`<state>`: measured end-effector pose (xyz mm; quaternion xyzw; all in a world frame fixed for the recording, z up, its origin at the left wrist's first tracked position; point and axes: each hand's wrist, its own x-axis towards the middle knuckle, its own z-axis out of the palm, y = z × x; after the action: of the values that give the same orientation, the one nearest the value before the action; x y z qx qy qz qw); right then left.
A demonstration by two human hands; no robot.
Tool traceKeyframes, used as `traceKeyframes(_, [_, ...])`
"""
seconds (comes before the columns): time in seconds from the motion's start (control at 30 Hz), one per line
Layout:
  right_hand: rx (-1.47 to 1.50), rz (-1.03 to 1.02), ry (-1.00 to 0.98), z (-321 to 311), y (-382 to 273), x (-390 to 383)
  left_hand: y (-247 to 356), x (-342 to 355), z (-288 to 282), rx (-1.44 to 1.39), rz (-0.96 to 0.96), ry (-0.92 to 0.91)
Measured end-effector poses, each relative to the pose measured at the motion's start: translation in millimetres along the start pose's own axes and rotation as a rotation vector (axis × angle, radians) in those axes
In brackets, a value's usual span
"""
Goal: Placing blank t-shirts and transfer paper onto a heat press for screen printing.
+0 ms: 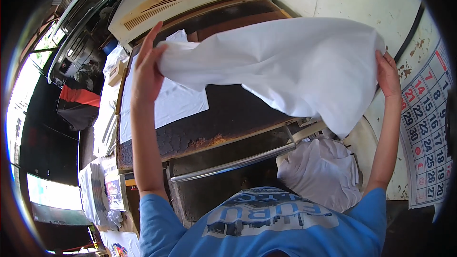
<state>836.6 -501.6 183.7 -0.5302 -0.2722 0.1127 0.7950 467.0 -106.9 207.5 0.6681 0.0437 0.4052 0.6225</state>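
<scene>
A white cloth (281, 62), possibly a garment, is stretched in the air between my two hands, its lower edge hanging in folds. My left hand (148, 74) has hold of its narrow, gathered left end, with one or more fingers pointing up; the exact grip is partly hidden. At the cloth's right end, the fingers of my right hand (389, 74) are closed on the edge. Beneath lies a dark, worn flat bed (228, 109) with rust along its front. Another white fabric piece (176, 107) is spread flat over the bed's left part.
A cream vented machine housing (190, 0) rises behind the bed. A metal bar (233, 164) runs along the front. White fabric is heaped (321, 171) at right, near a wall calendar (426, 133). Stacked printed fabrics (102, 183) stand at left.
</scene>
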Motion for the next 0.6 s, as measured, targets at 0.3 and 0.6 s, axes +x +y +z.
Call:
traceKeyframes(0.3, [0.042, -0.039, -0.19, 57, -40, 7, 72, -14, -63, 0.143, 0.114, 0.049])
traceKeyframes(0.6, [0.097, -0.204, 0.094, 118, -82, 46, 109, 6, -99, 0.167, 0.092, 0.298])
